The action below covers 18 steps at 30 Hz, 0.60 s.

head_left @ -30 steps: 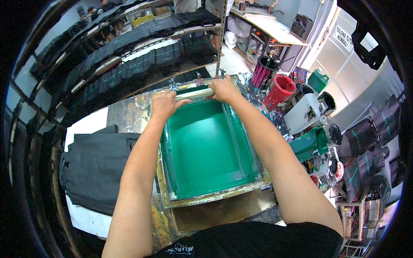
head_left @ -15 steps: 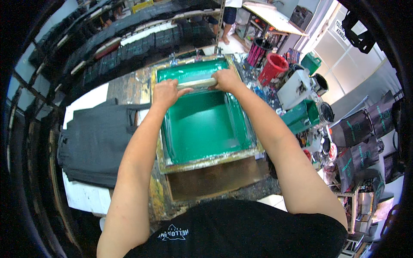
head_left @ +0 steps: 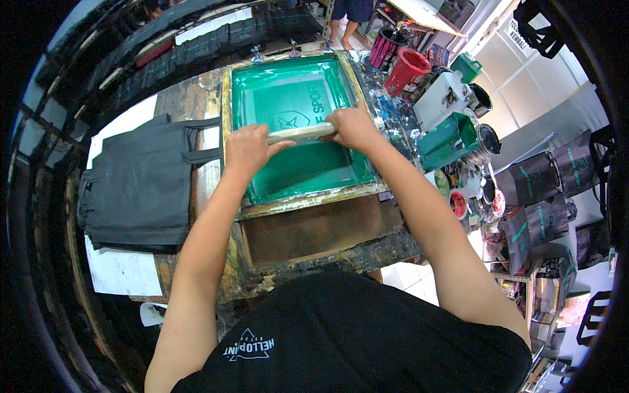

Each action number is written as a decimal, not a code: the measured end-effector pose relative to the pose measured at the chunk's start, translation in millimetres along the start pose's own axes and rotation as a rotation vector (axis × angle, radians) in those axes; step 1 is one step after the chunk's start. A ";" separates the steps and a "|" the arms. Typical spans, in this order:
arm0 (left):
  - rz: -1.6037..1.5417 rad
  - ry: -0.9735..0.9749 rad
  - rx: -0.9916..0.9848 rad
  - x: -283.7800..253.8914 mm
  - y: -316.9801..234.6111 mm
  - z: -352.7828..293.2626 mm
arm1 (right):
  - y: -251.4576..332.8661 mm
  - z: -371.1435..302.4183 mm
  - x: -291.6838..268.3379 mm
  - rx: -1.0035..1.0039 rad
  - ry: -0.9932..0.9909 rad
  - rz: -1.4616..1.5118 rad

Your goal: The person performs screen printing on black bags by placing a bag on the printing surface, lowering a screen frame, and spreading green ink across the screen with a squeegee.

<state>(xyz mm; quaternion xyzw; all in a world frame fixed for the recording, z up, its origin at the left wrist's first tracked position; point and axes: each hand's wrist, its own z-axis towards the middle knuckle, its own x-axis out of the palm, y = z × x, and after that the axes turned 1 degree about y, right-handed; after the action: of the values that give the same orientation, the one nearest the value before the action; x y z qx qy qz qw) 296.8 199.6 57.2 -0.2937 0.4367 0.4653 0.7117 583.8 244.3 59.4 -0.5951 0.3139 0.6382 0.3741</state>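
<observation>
Both of my hands grip the long pale handle of a squeegee [head_left: 301, 133], which lies crosswise over a screen-printing frame [head_left: 308, 202]. My left hand [head_left: 249, 152] is closed round its left end, with the thumb along the bar. Round the right end my right hand [head_left: 356, 130] is closed. Green ink [head_left: 298, 173] covers the mesh on the near side of the squeegee. On the far side, a printed emblem and lettering show through a thinner green layer. The squeegee's blade is mostly hidden under the handle. Clamps [head_left: 293, 49] stand at the frame's far edge.
A stack of black cloth bags [head_left: 141, 183] with handles lies left of the frame. A brown board [head_left: 314, 229] shows at the near side. Right of the frame stand a red bucket [head_left: 407, 72], a green container [head_left: 449, 141] and several ink tubs. A person's legs [head_left: 347, 29] are visible beyond the table.
My hands have drawn the squeegee from the far part of the screen toward me. The emblem and lettering behind it are now visible. The view has shifted, so the frame appears higher.
</observation>
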 end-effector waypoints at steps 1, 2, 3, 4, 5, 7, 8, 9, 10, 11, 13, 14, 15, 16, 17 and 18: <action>-0.030 -0.019 0.000 -4.3 -5.9 -8.7 | 3.9 -9.9 -2.1 -0.002 0.020 0.025; -0.036 -0.006 -0.002 -8.4 -11.3 -16.9 | 8.7 -20.5 -4.0 0.001 0.034 0.032; -0.038 0.009 -0.008 -13.1 -16.2 -25.7 | 16.6 -31.2 -10.6 0.000 0.047 0.040; -0.043 0.023 -0.009 -17.8 -21.8 -34.1 | 23.3 -42.2 -14.3 0.002 0.061 0.048; -0.062 -0.009 -0.004 -23.9 -28.2 -43.2 | 28.4 -52.0 -13.6 0.005 0.057 0.050; -0.071 -0.038 0.008 -31.8 -37.0 -60.9 | 42.6 -71.6 -23.3 0.008 0.069 0.029; -0.076 -0.052 0.014 -35.1 -41.2 -69.4 | 48.7 -81.2 -26.3 0.010 0.076 0.018; -0.052 -0.064 0.029 -40.7 -46.0 -76.2 | 51.0 -91.5 -23.9 0.002 0.035 0.059; -0.056 -0.064 0.031 -44.3 -49.5 -82.4 | 53.3 -99.0 -21.2 0.002 0.026 0.057; -0.060 -0.063 0.032 -47.5 -52.6 -88.2 | 55.4 -105.3 -18.6 0.002 0.017 0.055; -0.067 -0.063 0.027 -48.9 -53.7 -93.0 | 59.9 -108.4 -21.3 0.012 0.036 0.049; -0.069 -0.034 0.005 -49.7 -54.4 -92.7 | 60.2 -103.6 -24.2 0.022 0.064 0.043; -0.064 -0.018 -0.013 -51.9 -53.1 -85.2 | 58.3 -96.8 -30.7 0.032 0.078 0.030; -0.060 -0.003 -0.031 -54.8 -51.9 -79.4 | 57.2 -96.3 -31.5 0.006 0.061 0.078; -0.085 -0.013 -0.036 -56.4 -51.8 -82.1 | 57.0 -98.3 -27.9 -0.020 0.044 0.126; -0.110 -0.033 -0.034 -53.6 -51.3 -86.2 | 52.5 -96.3 -25.3 -0.043 0.018 0.165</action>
<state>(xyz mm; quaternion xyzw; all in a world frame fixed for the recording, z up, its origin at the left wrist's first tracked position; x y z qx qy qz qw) 304.0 86.5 67.3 -0.3216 0.4001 0.4377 0.7382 589.9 132.7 73.1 -0.5808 0.3512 0.6682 0.3046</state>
